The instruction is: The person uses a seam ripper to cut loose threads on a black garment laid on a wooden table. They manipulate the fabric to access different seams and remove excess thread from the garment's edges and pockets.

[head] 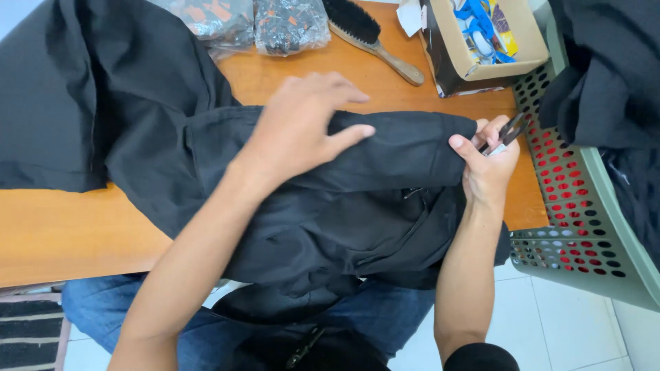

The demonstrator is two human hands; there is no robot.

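Head view: a black garment (330, 199) lies across the wooden tabletop (62, 227) and hangs into the lap. The left hand (295, 127) rests flat on it, fingers (344, 137) loosely spread. At 3 o'clock, the right hand (487, 161) pinches the garment's end and holds small snips (507, 130). A brush (371, 38) lies at 12 o'clock.

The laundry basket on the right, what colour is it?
The basket is pale grey-green, with red showing through its holes. Only the head view shows it.

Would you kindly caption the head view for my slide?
Left hand presses black garment on wooden table; right hand grips its edge, holding snips.
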